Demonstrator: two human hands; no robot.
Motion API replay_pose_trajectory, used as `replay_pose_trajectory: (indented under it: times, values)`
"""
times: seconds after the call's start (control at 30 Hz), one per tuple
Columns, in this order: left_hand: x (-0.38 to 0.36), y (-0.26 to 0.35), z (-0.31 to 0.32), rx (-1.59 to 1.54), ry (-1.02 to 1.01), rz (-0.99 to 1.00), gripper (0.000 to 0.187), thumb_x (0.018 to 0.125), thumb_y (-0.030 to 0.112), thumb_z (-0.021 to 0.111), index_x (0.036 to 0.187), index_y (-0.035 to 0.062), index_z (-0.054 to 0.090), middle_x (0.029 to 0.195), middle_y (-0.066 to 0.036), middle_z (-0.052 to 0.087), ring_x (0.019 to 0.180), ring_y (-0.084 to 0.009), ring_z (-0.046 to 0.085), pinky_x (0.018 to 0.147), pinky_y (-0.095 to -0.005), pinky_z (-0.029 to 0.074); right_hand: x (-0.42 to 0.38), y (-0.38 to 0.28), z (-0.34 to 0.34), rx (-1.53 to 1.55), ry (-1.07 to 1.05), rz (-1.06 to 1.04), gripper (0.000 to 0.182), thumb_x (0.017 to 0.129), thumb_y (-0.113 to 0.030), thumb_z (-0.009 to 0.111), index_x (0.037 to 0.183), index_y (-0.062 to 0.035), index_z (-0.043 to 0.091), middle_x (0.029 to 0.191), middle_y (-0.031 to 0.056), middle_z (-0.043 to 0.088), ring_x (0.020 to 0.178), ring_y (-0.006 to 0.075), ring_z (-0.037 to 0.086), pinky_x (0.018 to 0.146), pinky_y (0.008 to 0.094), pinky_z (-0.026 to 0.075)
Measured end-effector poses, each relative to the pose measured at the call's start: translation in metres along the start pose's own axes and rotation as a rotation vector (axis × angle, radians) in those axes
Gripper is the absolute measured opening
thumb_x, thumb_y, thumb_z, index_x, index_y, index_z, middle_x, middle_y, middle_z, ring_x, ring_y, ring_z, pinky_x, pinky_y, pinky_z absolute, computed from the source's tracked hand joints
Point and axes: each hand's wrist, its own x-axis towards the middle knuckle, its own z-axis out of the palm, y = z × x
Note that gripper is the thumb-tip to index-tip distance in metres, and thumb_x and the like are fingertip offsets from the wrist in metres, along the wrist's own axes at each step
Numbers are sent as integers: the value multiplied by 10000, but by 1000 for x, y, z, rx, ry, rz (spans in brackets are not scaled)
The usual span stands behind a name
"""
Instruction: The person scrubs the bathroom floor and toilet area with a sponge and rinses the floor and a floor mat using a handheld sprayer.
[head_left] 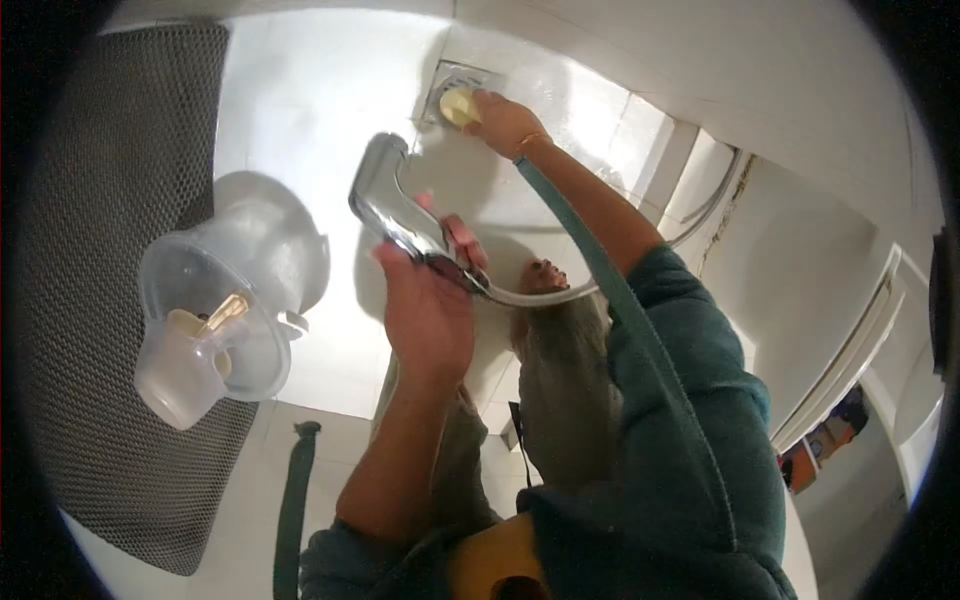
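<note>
My left hand (430, 315) is wrapped round the handle of a chrome hand shower (378, 185), its head pointing up and away over the white tiles. A silvery hose (545, 298) curves from the handle to the right. Farther forward, my right hand (508, 125) grips a pale yellow rounded piece (459, 107), perhaps a sponge; its exact kind does not show. That piece is at the near edge of a square metal floor drain (462, 76). A green strap (635, 320) hangs across my right arm.
On the left, a translucent bucket (230, 215) holds a clear jug (180, 375) with a gold-coloured handled item (225, 313). A grey textured mat (110, 150) covers the far left floor. A bare foot (543, 275) stands below the hose. White walls close in the right side.
</note>
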Motion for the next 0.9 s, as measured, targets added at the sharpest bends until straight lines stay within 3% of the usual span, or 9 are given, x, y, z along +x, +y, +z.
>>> replay_pose_trajectory:
  times: [0.07,0.13,0.2,0.27,0.33,0.4,0.53,0.67,0.9]
  values:
    - [10,-1,11,87,28,14,552,909,492,291,1217,39,356,896,-76,486,803,-166,470,743,-311,398,-27,12,-17,63,35,19,395,792,-283,578,1069,-36,443,1057,192,524,970,342,526,824,402,425]
    - [21,-4,13,112,-87,30,523,921,462,287,1203,29,365,896,-80,488,788,-166,478,731,-301,407,-49,43,-28,-74,139,70,424,762,-270,623,1102,-67,472,1018,157,553,939,324,548,817,400,442]
    - [29,-7,19,206,-226,-2,504,923,448,291,1195,31,370,897,-72,489,798,-172,480,741,-313,408,-68,66,-35,61,228,104,407,761,-251,624,1094,-64,481,977,151,551,942,314,537,824,401,433]
    - [33,-14,33,312,-316,-80,491,920,453,296,1180,46,384,890,-58,486,793,-174,478,740,-328,408,-81,87,-35,155,415,-151,423,748,-247,638,1094,-59,483,952,156,552,926,310,540,828,404,426]
    - [40,-29,43,411,-396,-90,457,916,457,305,1158,81,397,875,-49,471,785,-172,463,718,-327,400,-94,89,-57,231,320,91,502,719,-265,662,1125,-46,465,1003,169,557,941,318,541,841,396,421]
    - [47,-43,54,436,-483,-93,455,915,457,315,1155,78,392,867,-46,463,764,-163,441,684,-308,385,-102,101,-57,748,562,159,565,680,-291,687,1129,-30,467,1062,192,552,977,326,538,848,382,424]
    - [34,-61,79,468,-576,20,475,910,472,329,1163,73,374,830,-32,425,722,-139,405,629,-268,359,-136,92,-83,519,502,4,494,709,-293,659,1071,-11,477,1005,191,570,943,303,556,803,357,427]
    - [11,-68,104,600,-599,34,492,909,492,298,1163,76,365,825,-37,426,676,-137,410,605,-260,358,-129,102,-51,1022,729,199,475,730,-308,642,1055,0,484,995,203,567,934,299,556,802,359,425]
    - [11,-107,148,988,-791,-133,473,925,449,284,1156,48,382,813,-33,454,629,-121,438,577,-246,371,-202,165,-90,987,857,222,489,679,-301,675,1042,-22,505,935,178,591,854,272,586,750,345,450]
